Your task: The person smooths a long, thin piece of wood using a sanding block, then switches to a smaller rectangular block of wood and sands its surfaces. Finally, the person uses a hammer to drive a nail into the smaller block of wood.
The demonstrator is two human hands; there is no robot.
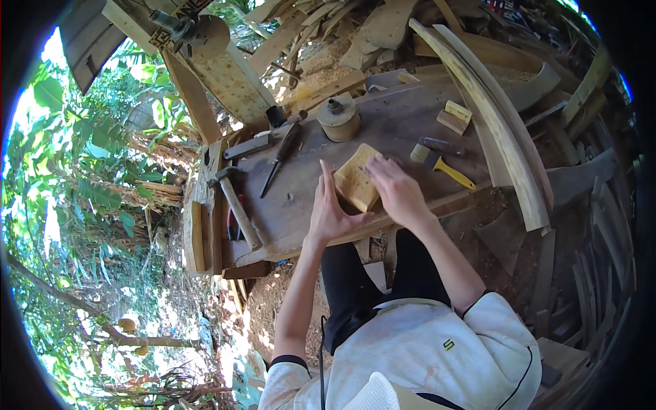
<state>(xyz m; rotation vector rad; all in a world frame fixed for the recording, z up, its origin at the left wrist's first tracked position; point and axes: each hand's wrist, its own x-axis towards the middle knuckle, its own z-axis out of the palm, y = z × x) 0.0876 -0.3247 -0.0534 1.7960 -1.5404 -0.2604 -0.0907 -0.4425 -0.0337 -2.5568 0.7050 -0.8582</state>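
A light yellowish wooden block (355,167) rests on the brown wooden bench top (294,212). My left hand (330,212) braces it along the left and near sides, thumb and long fingers around it. My right hand (398,191) presses curled fingers on its upper right face; whether anything lies under them is hidden. Right of the block are a yellow-handled brush (452,172) and a dark purplish piece (444,145). Left of it lie a dark long tool (277,164), a hammer (239,212) and red-handled pliers (230,220). A round pot (339,125) stands behind the block.
Long curved planks (499,137) lean along the right side, with a small wooden piece (454,117) near them. Offcuts (369,27) are piled behind the bench. A wooden post with metal fittings (219,75) rises at back left. Plants and branches (89,171) fill the left.
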